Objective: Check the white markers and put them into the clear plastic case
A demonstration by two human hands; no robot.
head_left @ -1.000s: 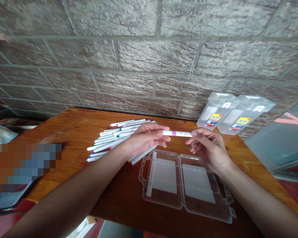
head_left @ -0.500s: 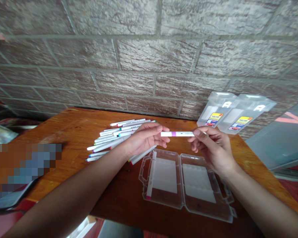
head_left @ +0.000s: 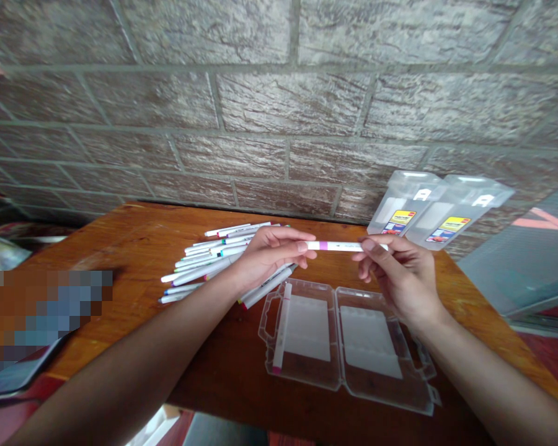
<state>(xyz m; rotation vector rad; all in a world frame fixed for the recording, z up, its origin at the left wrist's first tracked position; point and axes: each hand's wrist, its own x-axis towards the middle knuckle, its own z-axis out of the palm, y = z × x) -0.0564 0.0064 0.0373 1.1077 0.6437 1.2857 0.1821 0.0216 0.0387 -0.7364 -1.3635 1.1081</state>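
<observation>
A white marker (head_left: 339,246) with a purple band is held level above the table between my two hands. My left hand (head_left: 274,254) pinches its left end between thumb and fingers. The right end is gripped by my right hand (head_left: 402,266). Below lies a clear plastic case (head_left: 339,381), opened flat, with white paper in both halves. One white marker with a magenta end (head_left: 283,328) lies along the left side of the case. Several white markers (head_left: 199,269) with coloured ends are heaped behind my left hand and forearm, which partly hide them.
Two clear plastic containers (head_left: 439,210) with yellow labels stand at the table's back right, near the brick wall (head_left: 260,124). A dark-edged object, partly pixelated (head_left: 32,365), is at the left. The wooden table (head_left: 134,248) has its front edge near me.
My left thumb and fingers have closed on the marker's left end; before, they were spread open beside it. My right hand keeps its hold, and the marker has risen slightly.
</observation>
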